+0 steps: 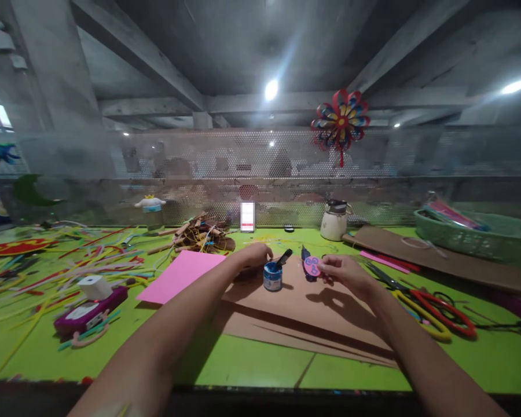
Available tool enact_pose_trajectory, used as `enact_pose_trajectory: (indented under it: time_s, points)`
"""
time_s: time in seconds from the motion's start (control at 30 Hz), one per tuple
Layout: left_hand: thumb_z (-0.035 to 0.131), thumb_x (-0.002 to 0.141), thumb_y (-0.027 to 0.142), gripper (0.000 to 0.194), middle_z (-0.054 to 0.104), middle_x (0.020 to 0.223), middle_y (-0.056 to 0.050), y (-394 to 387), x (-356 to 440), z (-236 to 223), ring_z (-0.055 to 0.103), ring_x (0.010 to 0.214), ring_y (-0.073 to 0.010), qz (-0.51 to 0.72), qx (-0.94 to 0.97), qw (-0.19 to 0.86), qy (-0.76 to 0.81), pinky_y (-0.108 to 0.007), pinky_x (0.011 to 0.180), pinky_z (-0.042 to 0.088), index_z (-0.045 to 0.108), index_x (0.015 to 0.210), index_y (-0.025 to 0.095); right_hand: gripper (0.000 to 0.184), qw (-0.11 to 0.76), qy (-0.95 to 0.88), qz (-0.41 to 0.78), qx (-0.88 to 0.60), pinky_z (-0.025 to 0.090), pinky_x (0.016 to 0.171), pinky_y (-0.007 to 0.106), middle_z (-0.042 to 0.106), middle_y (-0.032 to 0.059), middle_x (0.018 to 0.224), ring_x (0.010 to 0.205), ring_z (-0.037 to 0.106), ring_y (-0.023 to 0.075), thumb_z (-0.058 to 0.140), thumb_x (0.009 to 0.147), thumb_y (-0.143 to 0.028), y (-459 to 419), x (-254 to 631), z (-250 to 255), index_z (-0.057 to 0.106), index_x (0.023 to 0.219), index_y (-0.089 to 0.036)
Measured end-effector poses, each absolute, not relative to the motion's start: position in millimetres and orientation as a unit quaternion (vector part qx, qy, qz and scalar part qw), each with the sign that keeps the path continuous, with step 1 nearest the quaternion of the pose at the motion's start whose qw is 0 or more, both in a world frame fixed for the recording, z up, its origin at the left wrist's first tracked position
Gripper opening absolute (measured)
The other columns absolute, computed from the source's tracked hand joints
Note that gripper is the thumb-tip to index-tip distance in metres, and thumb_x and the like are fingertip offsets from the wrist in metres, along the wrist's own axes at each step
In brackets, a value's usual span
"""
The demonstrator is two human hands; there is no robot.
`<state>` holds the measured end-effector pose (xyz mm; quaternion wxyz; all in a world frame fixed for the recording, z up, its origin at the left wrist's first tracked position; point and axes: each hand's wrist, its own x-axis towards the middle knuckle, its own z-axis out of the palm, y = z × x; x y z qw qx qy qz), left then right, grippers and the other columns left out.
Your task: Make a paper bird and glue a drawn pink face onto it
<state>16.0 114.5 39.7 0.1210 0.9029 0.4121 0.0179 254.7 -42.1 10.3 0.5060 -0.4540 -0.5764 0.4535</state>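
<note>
My right hand (341, 270) pinches a small pink disc (313, 267) painted with blue rings, holding it above the brown cardboard (252, 295). Just behind the disc is a dark blue, pointed piece (304, 255), partly covered by it. An open jar of blue paint (273, 279) stands on the cardboard, a dark-handled brush (285, 256) leaning in it. My left hand (257, 253) is at the jar's far left side, its back turned to me. One finger curves toward the jar's rim; the other fingers are hidden, and I cannot tell whether they touch anything.
Pink sheet (184, 277) lies left, near a purple power strip (91, 308) and scattered pipe cleaners. Behind stand a pile of brown scraps (204, 234), a lit phone (247, 216) and a white pot (334, 221). Scissors (438, 310) and a green basket (473, 234) are right.
</note>
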Motion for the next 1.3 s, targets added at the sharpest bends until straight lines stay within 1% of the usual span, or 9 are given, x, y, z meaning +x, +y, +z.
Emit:
enact_pose_trajectory:
  time_s: [0.17,0.37,0.47,0.6,0.7,0.83,1.0,1.17,1.3]
  points:
    - [0.057,0.093,0.034,0.028,0.061,0.116,-0.008,120.4,21.6,51.3,0.061,0.098,-0.0206,0.011,0.910,0.093,0.403,-0.039,0.083,0.054,0.060,0.114,0.017,0.036,0.514,-0.569,0.461,-0.446,0.038,0.054,0.025,0.064,0.0014,0.061,0.052,0.052,0.0094,0.079,0.068,-0.046,-40.7,256.9,11.3,0.065,0.069,-0.013]
    - [0.059,0.091,0.033,0.024,0.063,0.102,-0.006,126.9,3.0,116.3,0.061,0.087,-0.0174,0.105,0.906,-0.005,0.410,-0.036,0.077,0.053,0.061,0.105,0.014,0.036,0.527,-0.564,0.469,-0.428,0.038,0.053,0.025,0.065,0.0022,0.060,0.050,0.051,0.0088,0.081,0.066,-0.044,-44.4,252.2,15.3,0.066,0.068,-0.012]
    - [0.063,0.079,0.014,0.013,0.062,0.082,-0.005,115.3,-13.6,151.1,0.056,0.075,-0.0176,0.168,0.902,-0.062,0.392,-0.032,0.070,0.045,0.065,0.092,0.011,0.035,0.535,-0.559,0.476,-0.417,0.037,0.052,0.024,0.064,0.0022,0.058,0.050,0.051,0.0089,0.082,0.066,-0.044,-44.9,250.3,15.2,0.066,0.067,-0.012]
    - [0.059,0.073,0.006,0.019,0.058,0.090,-0.009,80.7,-36.6,174.2,0.049,0.083,-0.0208,0.225,0.905,-0.136,0.334,-0.033,0.073,0.038,0.064,0.090,0.013,0.036,0.554,-0.544,0.487,-0.400,0.037,0.052,0.024,0.065,0.0029,0.059,0.050,0.052,0.0091,0.084,0.063,-0.042,-44.3,249.4,15.9,0.065,0.065,-0.012]
    - [0.055,0.076,0.004,0.019,0.057,0.089,-0.008,41.9,-53.4,169.0,0.046,0.085,-0.0207,0.223,0.918,-0.170,0.281,-0.034,0.076,0.037,0.064,0.088,0.015,0.035,0.577,-0.528,0.496,-0.377,0.039,0.053,0.024,0.065,0.0016,0.061,0.051,0.054,0.0090,0.085,0.062,-0.041,-46.5,249.5,19.3,0.064,0.067,-0.013]
    - [0.054,0.088,0.012,0.013,0.059,0.097,-0.007,-24.1,-69.3,139.4,0.044,0.098,-0.0230,0.229,0.927,-0.215,0.206,-0.038,0.086,0.034,0.064,0.086,0.019,0.032,0.590,-0.522,0.517,-0.334,0.042,0.057,0.024,0.064,0.0004,0.063,0.056,0.056,0.0094,0.085,0.063,-0.038,-54.2,245.3,24.9,0.065,0.068,-0.014]
    - [0.051,0.094,0.021,0.011,0.060,0.099,-0.007,-94.2,-67.8,99.8,0.046,0.103,-0.0233,0.224,0.938,-0.248,0.090,-0.038,0.090,0.035,0.061,0.091,0.018,0.027,0.558,-0.551,0.554,-0.280,0.047,0.065,0.029,0.065,0.0031,0.070,0.064,0.059,0.0129,0.084,0.066,-0.035,-67.3,220.2,29.3,0.067,0.068,-0.014]
    - [0.052,0.095,0.025,0.012,0.062,0.103,-0.007,-112.1,-55.8,78.9,0.050,0.108,-0.0224,0.183,0.956,-0.225,0.031,-0.039,0.097,0.034,0.062,0.098,0.019,0.017,0.522,-0.568,0.602,-0.208,0.049,0.079,0.036,0.065,0.0010,0.075,0.072,0.061,0.0144,0.080,0.072,-0.030,-78.9,189.9,39.9,0.068,0.072,-0.017]
    - [0.051,0.095,0.023,0.015,0.063,0.108,-0.007,-110.7,-51.7,70.4,0.049,0.113,-0.0221,0.191,0.955,-0.225,-0.017,-0.038,0.102,0.032,0.062,0.103,0.018,0.016,0.523,-0.559,0.608,-0.210,0.048,0.074,0.033,0.067,0.0010,0.074,0.069,0.061,0.0136,0.080,0.074,-0.029,-78.3,178.0,48.5,0.068,0.075,-0.018]
